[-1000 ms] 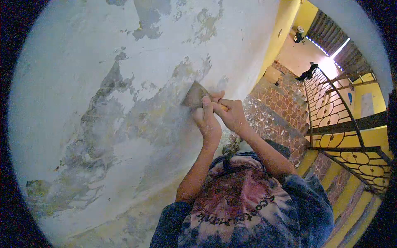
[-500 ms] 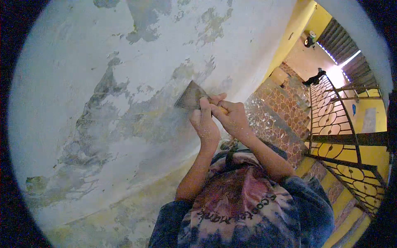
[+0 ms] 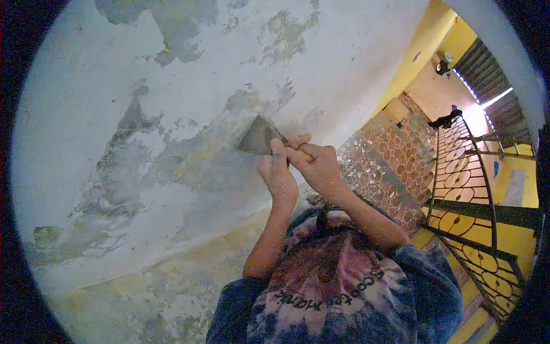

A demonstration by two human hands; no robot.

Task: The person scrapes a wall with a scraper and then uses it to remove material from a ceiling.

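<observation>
A scraper point(image 3: 259, 136) with a broad dark blade and a yellowish handle lies against the wall point(image 3: 212, 215), whose white paint is peeling to grey and yellowish patches. My right hand point(image 3: 318, 164) is wrapped round the scraper's handle. Closer to the blade, my left hand point(image 3: 278, 172) pinches the scraper, its thumb or finger pressing where blade and handle meet. Part of the handle is hidden by my fingers. Whether the blade's edge digs into the paint cannot be made out.
White flakes point(image 3: 366, 166) are scattered over the stone-patterned floor point(image 3: 408, 150) on the right. A dark metal railing point(image 3: 465, 172) stands beyond it, with a dark cloth point(image 3: 446, 120) at its end. A yellow wall point(image 3: 409, 60) runs along the upper right.
The scraper and both hands have shifted very slightly left along the wall, and the blade has turned a little. The view has tilted slightly. Both hands keep their grip.
</observation>
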